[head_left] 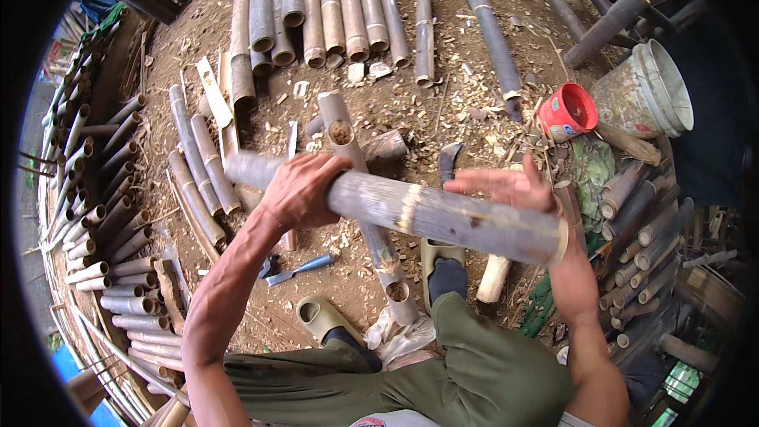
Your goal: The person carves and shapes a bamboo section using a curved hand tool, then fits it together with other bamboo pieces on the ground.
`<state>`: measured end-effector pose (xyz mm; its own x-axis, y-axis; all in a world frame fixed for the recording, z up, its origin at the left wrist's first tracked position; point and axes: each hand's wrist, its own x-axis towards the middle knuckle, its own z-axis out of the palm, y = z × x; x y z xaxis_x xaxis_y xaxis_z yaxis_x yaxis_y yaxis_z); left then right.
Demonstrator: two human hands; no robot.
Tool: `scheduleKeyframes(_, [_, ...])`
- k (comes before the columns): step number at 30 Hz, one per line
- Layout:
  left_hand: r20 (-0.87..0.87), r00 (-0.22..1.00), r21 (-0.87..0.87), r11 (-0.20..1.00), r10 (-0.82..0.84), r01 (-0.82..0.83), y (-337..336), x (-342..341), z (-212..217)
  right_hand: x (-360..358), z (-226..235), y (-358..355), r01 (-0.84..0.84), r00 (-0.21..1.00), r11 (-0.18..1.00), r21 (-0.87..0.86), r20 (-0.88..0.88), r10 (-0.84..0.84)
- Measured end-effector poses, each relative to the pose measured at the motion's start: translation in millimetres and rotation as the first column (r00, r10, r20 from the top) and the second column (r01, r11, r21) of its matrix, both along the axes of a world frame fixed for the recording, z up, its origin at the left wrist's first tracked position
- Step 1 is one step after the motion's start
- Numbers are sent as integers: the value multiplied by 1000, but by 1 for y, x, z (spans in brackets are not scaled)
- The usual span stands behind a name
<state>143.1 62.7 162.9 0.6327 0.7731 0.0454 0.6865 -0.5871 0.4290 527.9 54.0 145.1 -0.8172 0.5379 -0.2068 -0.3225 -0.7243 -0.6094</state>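
A thick grey bamboo tube (447,219) with a pale ring round its middle lies slantwise in the air before me, its right end lower. My left hand (304,190) is closed round it left of the ring. Just beyond its right part is my right hand (506,187), open, with fingers stretched out and blurred a little; the tube hides part of my wrist. Under the tube, a second bamboo piece (378,249) with cut openings runs away from my feet. Brown material shows inside its openings. A chisel (304,267) with a blue handle rests on the ground to the left.
Several bamboo tubes (340,20) lie in a row at the far side, and stacks (142,300) line the left. More bamboo (648,253) is piled right. A red tub (568,111) and a dirty white bucket (648,87) stand far right. Wood chips cover the dirt.
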Motion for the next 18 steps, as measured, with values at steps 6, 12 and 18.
scheduleKeyframes(6, [338, 760, -652, 720, 556, -238, -39, 3, -12, 23, -31, 0, 307, 925, 950, -60, -217, -312])
scheduleKeyframes(12, [364, 392, -894, 436, 845, -109, -55, 54, -38, -22, -39, -27, 431, 901, 897, 103, 5, -434])
scheduleKeyframes(18, [530, 440, -683, 672, 726, -287, -54, 103, -83, -100, -86, -65, 283, 859, 910, 304, 342, -381])
